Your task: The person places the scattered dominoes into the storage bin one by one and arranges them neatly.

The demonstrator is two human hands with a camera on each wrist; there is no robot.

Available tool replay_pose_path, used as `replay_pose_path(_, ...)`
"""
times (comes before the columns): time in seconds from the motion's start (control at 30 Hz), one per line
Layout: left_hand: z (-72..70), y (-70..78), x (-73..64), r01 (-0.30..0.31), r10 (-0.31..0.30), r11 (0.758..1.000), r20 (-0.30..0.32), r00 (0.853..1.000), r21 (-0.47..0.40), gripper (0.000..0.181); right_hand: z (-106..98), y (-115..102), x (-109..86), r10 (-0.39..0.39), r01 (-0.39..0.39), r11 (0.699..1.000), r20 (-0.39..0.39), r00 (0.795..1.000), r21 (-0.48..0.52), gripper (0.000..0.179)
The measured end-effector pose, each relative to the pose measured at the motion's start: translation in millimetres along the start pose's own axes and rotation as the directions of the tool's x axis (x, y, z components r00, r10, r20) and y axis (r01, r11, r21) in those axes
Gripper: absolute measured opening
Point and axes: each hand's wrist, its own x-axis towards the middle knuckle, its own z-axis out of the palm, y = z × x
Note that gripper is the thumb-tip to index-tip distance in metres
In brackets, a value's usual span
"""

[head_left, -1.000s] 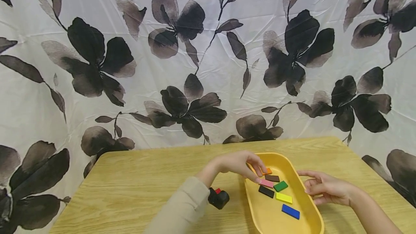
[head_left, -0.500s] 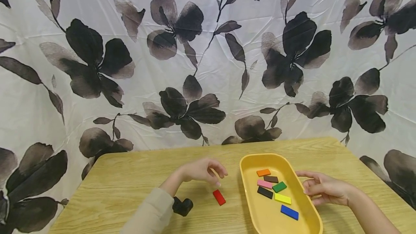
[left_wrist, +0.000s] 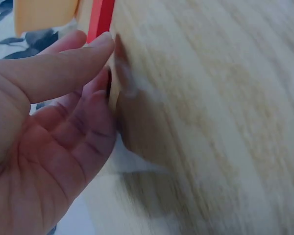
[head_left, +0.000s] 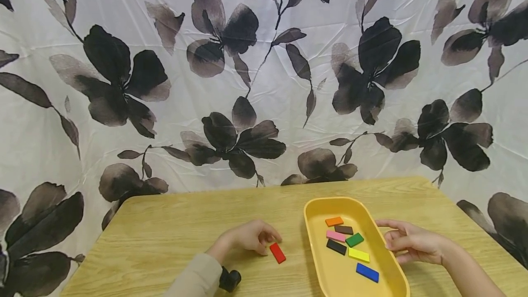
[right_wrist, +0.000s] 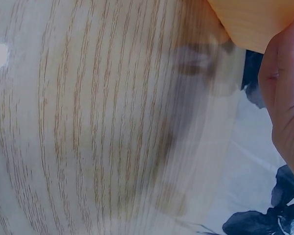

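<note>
A small red rectangular block (head_left: 277, 253) lies on the table, left of the yellow tray (head_left: 312, 246). Right at its far end is my left hand (head_left: 251, 236), thumb beside the block's left edge and fingertips bent over the far side. In the left wrist view the thumb tip overlaps the near end of the red block (left_wrist: 101, 19). My right hand (head_left: 418, 243) rests its fingertips against the tray's right outer wall, index finger stretched along it. Inside the tray lie several flat blocks, among them orange (head_left: 334, 221), pink (head_left: 336, 236), green (head_left: 354, 240) and blue (head_left: 367, 272).
The tray also holds brown (head_left: 343, 229), black (head_left: 336, 247) and yellow (head_left: 359, 255) blocks. A black device (head_left: 229, 279) sits at the left wrist. Behind the wooden table (head_left: 173, 228) hangs a white cloth (head_left: 288, 104) with dark flowers.
My left hand has come out of the tray to the left, then down to the red block, which its arm partly hid before. My right hand has stayed at the tray's side.
</note>
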Motion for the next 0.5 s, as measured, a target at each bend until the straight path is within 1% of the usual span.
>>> replay_pose_path(0.17, 4.4, 5.2, 2.2, -0.023, 0.024, 0.996, -0.011, 1.000, 0.083, 0.034, -0.6, -1.3, -0.3, 0.005, -0.005, 1.000, -0.009, 1.000, -0.002, 0.054)
replay_pose_path(0.33, 8.0, 7.5, 2.9, -0.020, 0.022, 0.997, -0.028, 0.999, 0.069, 0.022, 0.0, -1.0, 0.3, 0.006, -0.006, 1.000, -0.012, 1.000, -0.005, 0.057)
replay_pose_path(0.4, 8.6, 7.9, 3.1, -0.018, 0.021, 0.997, -0.037, 0.999, 0.069, 0.019, 0.0, -0.7, 0.1, 0.005, -0.005, 1.000, -0.011, 1.000, -0.003, 0.057)
replay_pose_path(0.5, 9.2, 8.2, 3.3, 0.004, -0.001, 0.997, -0.051, 0.999, 0.075, 0.018, 0.1, -0.4, -0.5, 0.001, -0.001, 1.000, -0.009, 1.000, -0.001, 0.057)
